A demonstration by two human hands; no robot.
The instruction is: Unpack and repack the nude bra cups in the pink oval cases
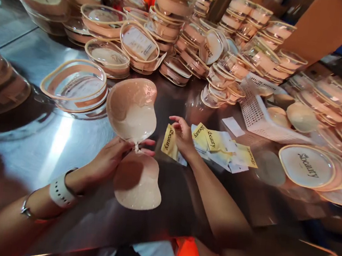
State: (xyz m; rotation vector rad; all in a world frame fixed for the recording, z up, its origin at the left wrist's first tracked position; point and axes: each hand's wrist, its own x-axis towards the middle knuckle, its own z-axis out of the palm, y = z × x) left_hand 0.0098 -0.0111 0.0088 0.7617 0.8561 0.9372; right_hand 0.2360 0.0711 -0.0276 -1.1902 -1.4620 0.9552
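The person's left hand [116,153] grips a pair of cups [137,116] at the narrow join, fingertips showing past it, so that one cup sits above the hand and the other below, both raised over the metal table [49,148]. The right hand [183,136] has its fingers half curled above a yellow packet [169,141]; whether it pinches the packet cannot be told

Just beyond that hand lies a loose pile of yellow packets [218,143], with a white slip [233,126] near it. To the left of the cups rests a clear case [72,89] with a peach band, its lid position unclear. Further out, stacked cases [166,25] crowd the back, and a white basket [249,105] on the right holds more loose cups [302,116]; nearer, a branded case [306,166] tops an overlapping row

Judged from this, the work seems partway along: the held pair is in no case and the packets lie loose, while the many stacked cases look finished, though their contents are hard to make out. The loose cups in the basket appear to remain unhandled
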